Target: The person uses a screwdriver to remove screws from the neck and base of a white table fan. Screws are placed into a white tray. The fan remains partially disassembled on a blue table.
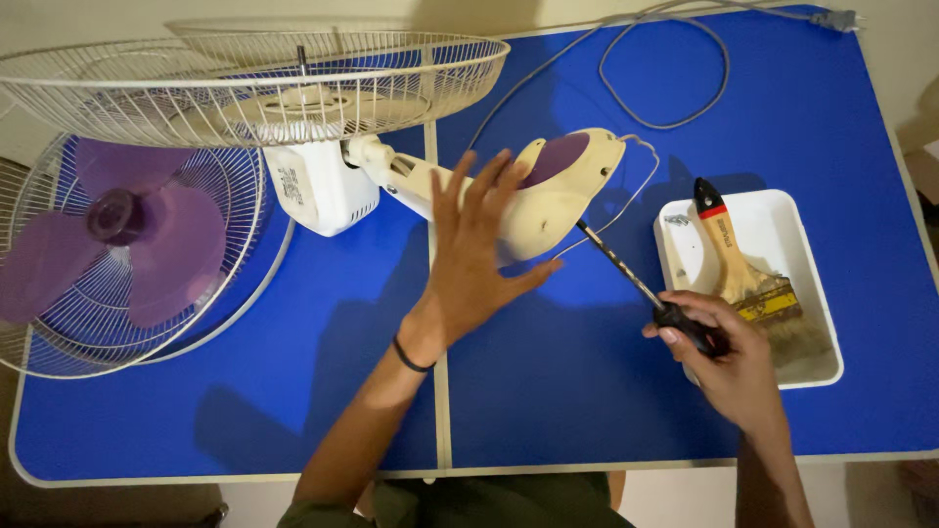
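My left fingers (476,210) spread flat on the fan base (548,196) mid-counter (587,411), hiding its near side. My right fingers (685,323) wrap the screwdriver (626,274); its tip vanishes under the base.

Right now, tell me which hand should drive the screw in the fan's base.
Right. The right hand already grips the screwdriver, its tip at the cream fan base. The left hand lies open-palmed on that base, probably better placed to steady it.
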